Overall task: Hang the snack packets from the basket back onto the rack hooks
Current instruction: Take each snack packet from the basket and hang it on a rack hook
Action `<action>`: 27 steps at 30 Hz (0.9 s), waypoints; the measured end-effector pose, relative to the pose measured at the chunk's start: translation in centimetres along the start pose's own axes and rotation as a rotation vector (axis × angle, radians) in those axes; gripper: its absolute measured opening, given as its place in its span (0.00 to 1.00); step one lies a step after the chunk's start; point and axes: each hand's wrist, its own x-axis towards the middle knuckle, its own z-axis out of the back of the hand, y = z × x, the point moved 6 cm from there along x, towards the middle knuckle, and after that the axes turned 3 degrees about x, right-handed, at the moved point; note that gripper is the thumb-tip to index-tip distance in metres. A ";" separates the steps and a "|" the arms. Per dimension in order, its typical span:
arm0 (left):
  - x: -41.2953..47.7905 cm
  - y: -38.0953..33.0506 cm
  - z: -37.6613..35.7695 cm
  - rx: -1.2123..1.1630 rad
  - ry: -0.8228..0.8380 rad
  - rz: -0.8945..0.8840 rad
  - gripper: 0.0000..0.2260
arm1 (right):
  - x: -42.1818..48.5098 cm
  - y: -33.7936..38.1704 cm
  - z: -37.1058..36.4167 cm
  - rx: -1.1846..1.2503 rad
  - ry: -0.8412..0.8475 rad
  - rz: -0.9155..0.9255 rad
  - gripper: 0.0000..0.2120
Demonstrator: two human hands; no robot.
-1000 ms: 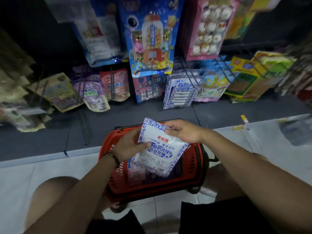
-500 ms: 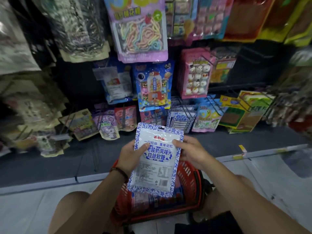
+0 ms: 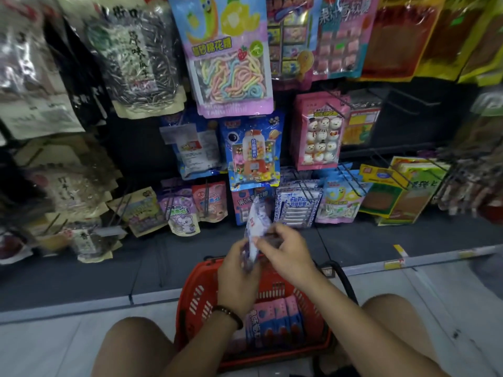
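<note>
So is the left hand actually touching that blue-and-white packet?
Touching. The head view shows the left hand gripping the lower part of the blue-and-white packet, with no gap between them, above the red basket.

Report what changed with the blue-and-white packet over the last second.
The left hand and right hand lifted the blue-and-white packet up from the red basket toward the rack, turning it edge-on. Both still grip it; the basket stayed on the floor.

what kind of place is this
Most likely a shop's snack aisle: colourful sealed snack packets hang in rows on black wire rack hooks, a red plastic shopping basket stands on the floor with more packets, and yellow labels sit along the shelf edge.
</note>
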 end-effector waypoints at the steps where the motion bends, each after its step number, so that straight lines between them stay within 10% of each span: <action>1: 0.3 -0.1 0.4 0.005 -0.015 -0.020 0.15 | 0.0 -0.2 -0.2 0.011 0.049 -0.002 0.12; 5: 2.0 0.9 1.6 0.018 0.034 0.043 0.10 | 1.4 -2.5 3.4 -0.005 -0.117 -0.104 0.09; 10: 4.1 1.8 1.0 -0.222 0.204 0.087 0.14 | 3.6 -6.1 8.2 0.011 -0.188 -0.286 0.30; 13: 5.1 1.3 -0.6 -0.273 0.307 0.073 0.15 | 4.4 -6.4 8.7 0.043 -0.153 -0.222 0.16; 27: 13.8 -1.4 -8.9 0.074 0.229 -0.046 0.14 | 9.8 -13.2 13.5 0.355 -0.330 -0.153 0.15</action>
